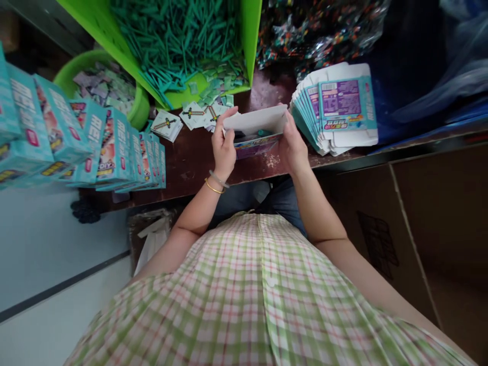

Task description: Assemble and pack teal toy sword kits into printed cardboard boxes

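Between my two hands is a small cardboard box [256,147], its white top flap [253,119] raised and its mouth facing me. Inside it I make out a teal piece and something dark, too small to name. My left hand [224,147] grips the box's left end, thumb at the opening. At the right end my right hand [293,145] holds the box with its palm against the side; some of its fingers are hidden behind. Just beyond the left hand lie square cards [194,115] with a pixelated pickaxe picture.
Flattened boxes [339,109] lie fanned on the right of the dark table [183,165]. Filled teal boxes [114,147] stand in rows at left. Behind are a green bin [249,46] of teal sticks, a green basin [143,104] of small packets and bagged colourful pieces [320,30].
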`<action>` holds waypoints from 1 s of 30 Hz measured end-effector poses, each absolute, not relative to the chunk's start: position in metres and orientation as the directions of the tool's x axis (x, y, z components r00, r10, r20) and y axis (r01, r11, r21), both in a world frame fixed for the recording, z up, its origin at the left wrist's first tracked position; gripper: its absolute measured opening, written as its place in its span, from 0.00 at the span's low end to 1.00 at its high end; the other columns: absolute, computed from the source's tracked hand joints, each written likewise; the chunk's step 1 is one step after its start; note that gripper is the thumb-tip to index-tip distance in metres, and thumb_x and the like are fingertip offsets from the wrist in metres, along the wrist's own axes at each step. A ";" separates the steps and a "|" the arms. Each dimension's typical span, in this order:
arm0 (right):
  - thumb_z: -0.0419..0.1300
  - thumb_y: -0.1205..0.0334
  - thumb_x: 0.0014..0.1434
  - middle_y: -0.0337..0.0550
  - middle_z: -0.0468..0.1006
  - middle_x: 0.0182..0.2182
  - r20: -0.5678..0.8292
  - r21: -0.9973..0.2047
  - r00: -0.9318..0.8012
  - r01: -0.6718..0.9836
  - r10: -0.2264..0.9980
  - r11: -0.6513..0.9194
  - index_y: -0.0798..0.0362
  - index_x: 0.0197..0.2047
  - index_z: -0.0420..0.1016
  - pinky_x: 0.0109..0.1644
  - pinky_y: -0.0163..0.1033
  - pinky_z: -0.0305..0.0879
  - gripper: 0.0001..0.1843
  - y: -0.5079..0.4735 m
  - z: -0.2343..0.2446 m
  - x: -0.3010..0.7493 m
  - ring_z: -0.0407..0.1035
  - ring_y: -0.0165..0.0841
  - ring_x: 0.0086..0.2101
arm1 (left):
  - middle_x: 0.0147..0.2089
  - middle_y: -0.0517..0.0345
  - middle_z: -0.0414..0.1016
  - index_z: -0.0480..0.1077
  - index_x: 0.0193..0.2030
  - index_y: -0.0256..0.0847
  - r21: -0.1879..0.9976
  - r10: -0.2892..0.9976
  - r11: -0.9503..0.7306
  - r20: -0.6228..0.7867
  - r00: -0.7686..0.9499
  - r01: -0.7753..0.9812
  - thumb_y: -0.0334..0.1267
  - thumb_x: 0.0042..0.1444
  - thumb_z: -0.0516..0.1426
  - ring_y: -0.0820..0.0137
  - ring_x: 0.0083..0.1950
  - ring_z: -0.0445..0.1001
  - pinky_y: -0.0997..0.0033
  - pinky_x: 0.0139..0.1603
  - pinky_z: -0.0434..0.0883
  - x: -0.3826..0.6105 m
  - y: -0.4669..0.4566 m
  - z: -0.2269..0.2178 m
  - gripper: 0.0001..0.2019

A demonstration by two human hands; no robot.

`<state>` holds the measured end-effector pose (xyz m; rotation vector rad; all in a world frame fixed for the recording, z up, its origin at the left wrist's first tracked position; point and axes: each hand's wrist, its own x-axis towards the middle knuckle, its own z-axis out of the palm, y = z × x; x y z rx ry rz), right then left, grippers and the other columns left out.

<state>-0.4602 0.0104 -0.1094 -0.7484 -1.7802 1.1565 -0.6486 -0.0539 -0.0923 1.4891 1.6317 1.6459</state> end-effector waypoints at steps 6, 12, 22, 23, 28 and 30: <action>0.53 0.33 0.70 0.53 0.70 0.68 0.355 -0.888 -0.395 0.141 0.847 0.438 0.42 0.77 0.59 0.67 0.60 0.67 0.40 0.006 -0.098 -0.474 0.65 0.48 0.67 | 0.63 0.51 0.78 0.73 0.62 0.50 0.885 0.857 -0.223 0.377 -0.350 0.409 0.55 0.72 0.53 0.60 0.66 0.76 0.58 0.71 0.69 -0.662 -0.050 -0.090 0.20; 0.52 0.42 0.74 0.52 0.77 0.60 0.396 -0.709 -0.579 0.300 0.713 0.638 0.45 0.59 0.80 0.65 0.62 0.67 0.24 -0.023 -0.050 -0.458 0.69 0.52 0.61 | 0.62 0.51 0.79 0.73 0.60 0.50 0.900 0.876 -0.221 0.353 -0.329 0.376 0.59 0.69 0.55 0.60 0.66 0.76 0.58 0.71 0.69 -0.656 -0.057 -0.094 0.22; 0.47 0.44 0.77 0.50 0.84 0.36 0.288 -0.574 -0.723 0.395 0.628 0.717 0.50 0.34 0.83 0.53 0.52 0.69 0.31 -0.006 -0.052 -0.459 0.75 0.44 0.42 | 0.60 0.49 0.81 0.75 0.59 0.47 0.896 0.901 -0.240 0.349 -0.258 0.375 0.53 0.69 0.58 0.59 0.63 0.79 0.55 0.69 0.72 -0.648 -0.059 -0.086 0.19; 0.46 0.44 0.77 0.50 0.84 0.36 0.306 -0.589 -0.703 0.390 0.642 0.708 0.50 0.34 0.83 0.53 0.52 0.69 0.32 -0.007 -0.052 -0.454 0.75 0.44 0.42 | 0.59 0.50 0.81 0.76 0.59 0.48 0.898 0.906 -0.236 0.342 -0.248 0.372 0.52 0.68 0.58 0.59 0.63 0.79 0.55 0.69 0.72 -0.646 -0.059 -0.084 0.18; 0.43 0.42 0.77 0.50 0.81 0.38 0.398 -0.652 -0.548 0.394 0.735 0.648 0.48 0.36 0.81 0.59 0.58 0.70 0.31 -0.027 -0.047 -0.434 0.75 0.47 0.46 | 0.60 0.52 0.81 0.76 0.58 0.50 0.915 0.932 -0.202 0.289 -0.219 0.348 0.43 0.69 0.56 0.58 0.65 0.77 0.53 0.71 0.71 -0.635 -0.065 -0.066 0.14; 0.45 0.43 0.77 0.52 0.81 0.45 0.407 -0.676 -0.516 0.386 0.754 0.628 0.48 0.41 0.81 0.65 0.63 0.66 0.28 -0.035 -0.048 -0.435 0.73 0.50 0.53 | 0.61 0.55 0.80 0.76 0.60 0.51 0.910 0.927 -0.204 0.298 -0.229 0.360 0.40 0.69 0.55 0.58 0.67 0.76 0.52 0.74 0.69 -0.634 -0.068 -0.060 0.16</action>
